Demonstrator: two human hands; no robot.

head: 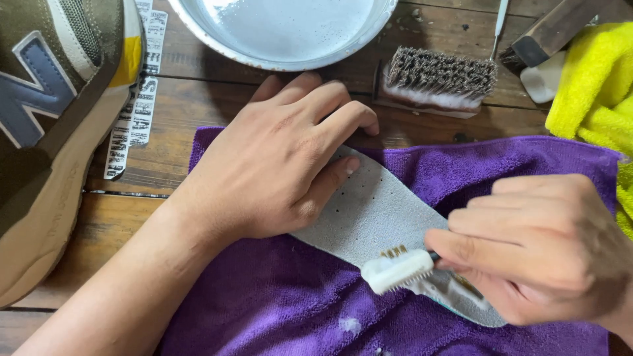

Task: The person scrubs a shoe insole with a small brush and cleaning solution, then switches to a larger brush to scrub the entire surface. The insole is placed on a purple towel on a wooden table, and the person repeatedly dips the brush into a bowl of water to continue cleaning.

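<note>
The scrubbing step looks to be in hand: a grey insole (372, 214) lies on a purple cloth (283, 303) at the centre of the wooden worktop (198, 92). The left hand (277, 165) presses flat on its 10 o'clock end, fingers spread and holding nothing. The right hand (541, 250), at 4 o'clock, has its fingers closed on a small white brush (397, 269), bristles at the insole's near edge. The next stroke probably calls for steady downward pressure while the insole stays pinned. A basin of soapy water (283, 26) sits at 12 o'clock, a larger brush (438, 79) beside it, a shoe (53, 132) at 9 o'clock.
</note>
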